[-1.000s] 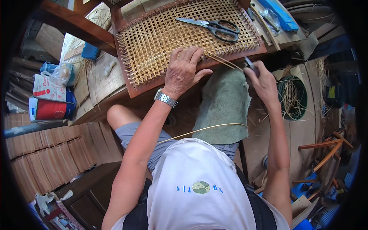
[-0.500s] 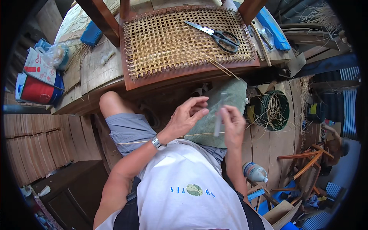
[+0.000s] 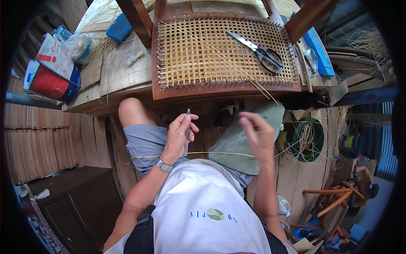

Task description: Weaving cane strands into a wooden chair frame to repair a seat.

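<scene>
My left hand (image 3: 182, 131) is closed, pinching a slim, flat grey blade (image 3: 186, 139) upright, its dark tip showing above the thumb. Over the green cloth (image 3: 237, 139) on my right thigh, my right hand (image 3: 259, 134) has its fingers stretched out, slightly blurred, with nothing visible in them. One long cane strand (image 3: 220, 153) crosses my lap beneath both hands. Beyond my knees is a wooden chair with a woven cane seat (image 3: 203, 51). Black-handled scissors (image 3: 262, 53) lie on the weave, and loose cane ends (image 3: 264, 91) hang over its front edge.
The chair stands on a wooden workbench (image 3: 122, 78). A red-and-blue container (image 3: 50, 82), plastic bag (image 3: 76, 46) and blue block (image 3: 121, 27) sit at its left. On the right floor are a green tub of cane (image 3: 306, 137), a white jug (image 3: 283, 206) and wooden frame pieces (image 3: 334, 201).
The grey blade has passed from my right hand to my left. My left hand has moved left and closed on it, while my right hand's fingers have opened. The view has shifted slightly.
</scene>
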Available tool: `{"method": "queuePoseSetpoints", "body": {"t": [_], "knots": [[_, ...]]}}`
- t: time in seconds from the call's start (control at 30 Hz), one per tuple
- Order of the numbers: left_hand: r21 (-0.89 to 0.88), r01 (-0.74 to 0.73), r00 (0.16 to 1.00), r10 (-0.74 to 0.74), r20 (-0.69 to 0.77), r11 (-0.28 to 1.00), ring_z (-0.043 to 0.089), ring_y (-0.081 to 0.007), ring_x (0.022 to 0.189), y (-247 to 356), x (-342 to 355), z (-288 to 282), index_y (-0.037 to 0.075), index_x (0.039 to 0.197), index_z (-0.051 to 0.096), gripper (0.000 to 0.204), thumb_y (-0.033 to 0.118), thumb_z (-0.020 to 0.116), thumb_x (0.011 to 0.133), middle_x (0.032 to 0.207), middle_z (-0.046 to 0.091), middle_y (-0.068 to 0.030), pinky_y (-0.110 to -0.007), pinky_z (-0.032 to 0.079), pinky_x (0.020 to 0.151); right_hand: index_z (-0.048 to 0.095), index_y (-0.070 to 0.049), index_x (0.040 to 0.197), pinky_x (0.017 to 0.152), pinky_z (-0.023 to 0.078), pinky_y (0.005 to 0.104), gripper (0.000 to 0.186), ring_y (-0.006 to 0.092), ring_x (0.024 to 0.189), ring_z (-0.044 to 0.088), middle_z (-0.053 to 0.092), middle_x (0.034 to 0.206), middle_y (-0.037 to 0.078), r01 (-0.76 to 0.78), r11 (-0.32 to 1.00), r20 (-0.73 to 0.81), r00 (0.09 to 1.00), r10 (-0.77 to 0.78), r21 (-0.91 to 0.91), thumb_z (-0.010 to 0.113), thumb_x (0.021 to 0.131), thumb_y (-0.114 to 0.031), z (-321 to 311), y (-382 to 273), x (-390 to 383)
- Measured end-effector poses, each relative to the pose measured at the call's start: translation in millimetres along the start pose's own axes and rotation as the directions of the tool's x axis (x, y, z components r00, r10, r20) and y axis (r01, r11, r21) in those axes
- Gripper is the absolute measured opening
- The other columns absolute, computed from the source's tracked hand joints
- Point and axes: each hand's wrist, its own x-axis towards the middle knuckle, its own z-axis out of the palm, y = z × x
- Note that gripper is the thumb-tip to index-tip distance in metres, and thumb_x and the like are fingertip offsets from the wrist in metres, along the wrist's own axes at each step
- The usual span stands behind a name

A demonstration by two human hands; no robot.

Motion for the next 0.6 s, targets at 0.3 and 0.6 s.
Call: {"method": "queuePoseSetpoints", "body": {"t": [0.3, 0.6], "knots": [[0.101, -0.012, 0.999, 0.008, 0.044, 0.995, 0.047, -0.0052, 0.057, 7, -20, -6, 0.004, 0.115, 0.058, 0.025, 0.027, 0.051, 0.108, 0.082, 0.062, -0.0039, -0.019, 0.038, 0.053, 0.071, -0.001, 0.109, 0.066, 0.045, 0.0208, 0.014, 0.0056, 0.077, 0.060, 0.069, 0.090, 0.001, -0.038, 0.994, -0.088, 0.995, 0.048, 0.105, 0.066, 0.098, -0.007, -26, -17, 26], [0.767, -0.316, 0.948, 0.166, 0.270, 0.559, 0.066, -0.0211, 0.085, 54, -31, -5, 0.000, 0.110, 0.061, 0.024, 0.019, 0.065, 0.097, 0.094, 0.066, -0.0101, -0.032, 0.052, 0.075, 0.071, 0.003, 0.089, 0.061, 0.052, 0.0351, 0.034, 0.0183, 0.060, 0.065, 0.068, 0.068, 0.011, -0.333, 0.934, 0.605, 0.721, 0.339, -0.127, 0.064, 0.099, -0.030, 48, -12, -44]]}}
